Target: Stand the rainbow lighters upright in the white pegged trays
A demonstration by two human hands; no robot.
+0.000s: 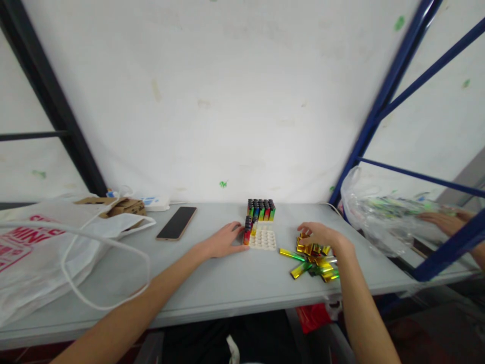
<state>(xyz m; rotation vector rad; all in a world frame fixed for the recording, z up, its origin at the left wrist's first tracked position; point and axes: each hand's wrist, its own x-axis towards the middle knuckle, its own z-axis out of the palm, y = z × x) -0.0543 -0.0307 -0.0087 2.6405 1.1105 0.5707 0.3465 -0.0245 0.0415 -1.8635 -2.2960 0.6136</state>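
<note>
My left hand [226, 239] lies on the table at the left edge of a white holed tray [268, 239]. Its thumb and fingers are apart, close to a short row of lighters [247, 231] standing along that edge. A yellowish, see-through piece [254, 228] stands beside them. Behind the tray is a block of upright lighters [261, 209] with dark tops and multicoloured bodies. My right hand [319, 234] reaches over a loose pile of shiny gold and green foil sleeves [322, 264], fingers curved and apart at its far side. Its fingertips partly hide the sleeves there.
A phone [177, 223] lies at left, near a white plastic bag [34, 247] and cardboard [129, 207]. A white cable [147, 273] loops in front. Blue rack posts [373, 121] stand at right, with a clear bag [364, 197] and another person's hands [441, 221] beyond.
</note>
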